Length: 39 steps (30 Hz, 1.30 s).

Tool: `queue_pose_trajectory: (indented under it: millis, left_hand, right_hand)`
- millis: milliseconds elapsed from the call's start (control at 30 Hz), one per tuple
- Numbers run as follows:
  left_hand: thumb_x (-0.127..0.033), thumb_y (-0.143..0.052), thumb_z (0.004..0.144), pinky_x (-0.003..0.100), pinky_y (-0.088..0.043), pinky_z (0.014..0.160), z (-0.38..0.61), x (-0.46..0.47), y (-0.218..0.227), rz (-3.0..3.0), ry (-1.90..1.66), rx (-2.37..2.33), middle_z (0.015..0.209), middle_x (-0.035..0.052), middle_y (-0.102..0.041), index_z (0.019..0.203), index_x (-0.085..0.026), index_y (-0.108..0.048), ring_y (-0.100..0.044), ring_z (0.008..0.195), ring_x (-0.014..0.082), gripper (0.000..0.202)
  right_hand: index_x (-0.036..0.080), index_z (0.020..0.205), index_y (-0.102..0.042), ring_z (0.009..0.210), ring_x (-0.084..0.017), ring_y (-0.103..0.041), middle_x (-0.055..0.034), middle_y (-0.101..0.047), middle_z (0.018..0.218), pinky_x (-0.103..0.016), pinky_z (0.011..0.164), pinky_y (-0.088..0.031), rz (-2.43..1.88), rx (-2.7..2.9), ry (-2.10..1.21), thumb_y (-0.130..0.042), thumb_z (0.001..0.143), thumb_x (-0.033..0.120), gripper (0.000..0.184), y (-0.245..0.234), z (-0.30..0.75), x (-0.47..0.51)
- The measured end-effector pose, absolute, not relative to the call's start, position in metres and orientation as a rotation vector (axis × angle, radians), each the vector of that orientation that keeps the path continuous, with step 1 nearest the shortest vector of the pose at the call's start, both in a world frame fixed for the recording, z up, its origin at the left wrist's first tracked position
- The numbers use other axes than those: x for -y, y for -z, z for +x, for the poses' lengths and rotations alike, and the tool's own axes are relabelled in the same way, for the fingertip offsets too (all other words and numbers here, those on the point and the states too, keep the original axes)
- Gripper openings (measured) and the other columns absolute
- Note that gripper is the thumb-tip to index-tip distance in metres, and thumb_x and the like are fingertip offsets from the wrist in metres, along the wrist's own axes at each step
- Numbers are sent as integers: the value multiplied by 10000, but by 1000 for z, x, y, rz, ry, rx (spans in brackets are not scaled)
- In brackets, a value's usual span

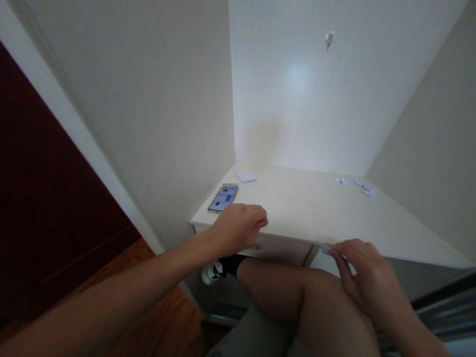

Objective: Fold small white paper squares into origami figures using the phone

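Observation:
My right hand [366, 265] pinches a small white slip of paper [324, 247] between thumb and fingers, just off the desk's front edge. My left hand [241, 224] is closed, fingers curled down, over the front edge of the desk. What it holds, if anything, is hidden. Beside and behind the left hand lies a smartphone [222, 200] with its screen lit. Farther back sits a small square white paper pad [246, 176]. Several crumpled or folded white paper pieces [357, 185] lie in a loose row at the back right.
The white desk [297, 203] stands in a corner between pale walls, with a drawer [284, 248] under its front. A small hook-like fitting [329, 38] is on the back wall. My bent leg [282, 282] is just below the desk edge. Wooden floor [148, 307] shows at left.

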<state>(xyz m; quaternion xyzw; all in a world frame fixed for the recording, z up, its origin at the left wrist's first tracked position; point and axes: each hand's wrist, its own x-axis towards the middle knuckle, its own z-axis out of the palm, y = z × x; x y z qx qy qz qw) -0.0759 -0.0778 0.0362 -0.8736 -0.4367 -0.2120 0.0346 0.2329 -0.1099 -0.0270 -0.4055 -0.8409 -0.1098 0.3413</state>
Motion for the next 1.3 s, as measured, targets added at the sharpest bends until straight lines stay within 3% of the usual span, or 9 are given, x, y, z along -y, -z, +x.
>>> queue_pose_trajectory:
  millis: [133,267,433,667,767,900,967,1133,1300]
  left_hand:
    - [-293,-559,962,286,-515,705,-87,79,-30,-2790,922,1613,913,50,-775,952,-194,-733,-704,759,177,201]
    - [-414,-674,902,336,-537,838,-58,89,-31,-2924,936,1453,1163,70,-739,1162,-208,-687,-705,976,225,332]
    - [-261,-559,961,369,-514,840,-31,90,-33,-2981,493,1107,933,56,-756,939,-197,-735,-707,883,235,188]
    - [-226,-586,910,343,-500,727,-53,84,-30,-2847,445,1206,838,49,-737,800,-198,-705,-685,755,224,164]
    - [-215,-605,893,320,-503,740,-81,78,-31,-2783,650,1460,815,57,-736,802,-186,-714,-679,777,210,146]
    - [-393,-622,921,280,-535,704,-86,81,-16,-3007,1175,1856,831,58,-758,885,-175,-738,-700,754,177,250]
    - [-467,-728,832,277,-547,666,-69,86,-4,-3052,1491,2023,868,67,-768,960,-176,-737,-713,761,188,318]
    - [-428,-767,791,262,-530,603,-25,88,15,-2812,2160,2091,770,36,-717,864,-166,-720,-650,660,153,276]
    - [-388,-725,817,255,-528,572,-20,77,13,-2648,2290,2061,739,17,-673,783,-170,-672,-609,622,136,226]
  right_hand:
    - [203,918,-648,791,-225,-625,-64,-688,867,-350,740,-471,-1160,2082,75,-555,974,219,109,35,236,117]
    - [208,838,-652,784,-226,-606,-46,-666,794,-342,731,-428,-1156,2211,-28,-527,960,159,181,23,197,121]
    - [196,811,-649,769,-231,-558,-52,-662,776,-361,751,-369,-1126,2328,50,-509,950,105,217,8,169,117]
    - [197,793,-649,759,-225,-565,-51,-673,770,-371,749,-342,-1126,2361,122,-503,939,76,239,19,184,111]
    - [196,824,-667,742,-240,-582,-56,-679,766,-374,739,-377,-1250,2239,82,-512,963,156,213,31,209,109]
    - [215,836,-684,737,-226,-622,-48,-718,813,-334,686,-453,-1230,1986,-245,-524,994,331,253,37,211,108]
    - [217,805,-689,668,-204,-606,-30,-702,741,-304,618,-454,-1197,1895,-414,-538,984,371,281,35,192,107]
    - [195,778,-690,584,-167,-578,-7,-669,649,-272,566,-434,-1154,1687,-623,-576,950,419,305,31,145,99]
    - [188,802,-696,579,-166,-570,-20,-688,685,-272,554,-421,-1208,1576,-694,-566,947,450,327,35,135,88]
